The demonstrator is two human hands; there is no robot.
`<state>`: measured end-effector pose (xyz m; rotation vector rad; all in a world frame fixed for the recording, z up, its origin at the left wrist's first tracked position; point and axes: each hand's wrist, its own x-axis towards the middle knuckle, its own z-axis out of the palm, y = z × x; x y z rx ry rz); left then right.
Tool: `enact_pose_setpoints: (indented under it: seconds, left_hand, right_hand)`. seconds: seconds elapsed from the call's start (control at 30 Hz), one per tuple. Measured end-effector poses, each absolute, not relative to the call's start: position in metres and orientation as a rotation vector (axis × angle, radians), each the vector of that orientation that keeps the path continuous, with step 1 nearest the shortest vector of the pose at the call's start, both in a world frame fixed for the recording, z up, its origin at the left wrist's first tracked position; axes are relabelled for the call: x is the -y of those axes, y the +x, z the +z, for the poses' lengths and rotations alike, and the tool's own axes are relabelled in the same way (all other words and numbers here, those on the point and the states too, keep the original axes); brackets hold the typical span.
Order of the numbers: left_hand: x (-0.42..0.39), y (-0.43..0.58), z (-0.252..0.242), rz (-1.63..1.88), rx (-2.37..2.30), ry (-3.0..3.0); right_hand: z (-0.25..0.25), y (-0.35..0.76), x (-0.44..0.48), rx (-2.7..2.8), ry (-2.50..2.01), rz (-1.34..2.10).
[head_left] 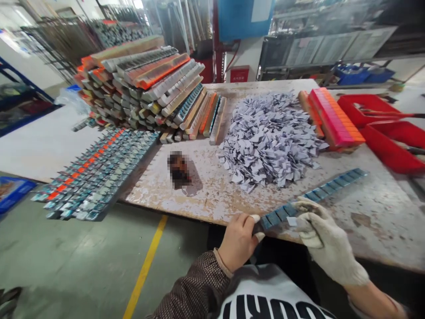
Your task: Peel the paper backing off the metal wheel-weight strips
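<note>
A long blue-grey bar, marked off in segments, lies slantwise over the table's front edge. My left hand, bare but for white covers on thumb and fingertip, is closed round the bar's near end. In a white knitted glove, my right hand is closed beside the bar's middle, its fingers touching or very near it. A small flat white piece sticks out from the gloved fingertips. Beyond the bar is a large heap of similar white pieces.
Stacked segmented bars rise at the back left. Finished-looking strips lie side by side at the left edge. A pixelated dark object stands mid-table. Pink and orange blocks and red trays are at right.
</note>
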<state>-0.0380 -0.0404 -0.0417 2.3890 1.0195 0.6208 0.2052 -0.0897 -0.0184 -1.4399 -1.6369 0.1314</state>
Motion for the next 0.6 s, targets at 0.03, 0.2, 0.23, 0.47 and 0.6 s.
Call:
enact_pose_setpoints:
  seconds: [0.03,0.2,0.23,0.47,0.6]
  left_hand:
    - [0.04,-0.035,-0.044,0.636,-1.025,2.368]
    - [0.037,-0.023,-0.052,0.721,-0.995,2.284]
    - [0.036,-0.022,-0.052,0.729,-0.981,2.276]
    - [0.034,-0.021,-0.052,0.735,-0.966,2.298]
    - [0.034,-0.02,-0.054,0.734,-0.966,2.305]
  right_hand:
    - [-0.022,0.203,0.089,1.65,-1.468,0.094]
    - [-0.028,0.189,0.086,1.75,-1.516,-0.022]
    - [-0.027,0.187,0.084,1.784,-1.514,-0.051]
    - [-0.011,0.181,0.07,1.985,-1.515,-0.287]
    - [-0.007,0.174,0.065,2.081,-1.611,-0.327]
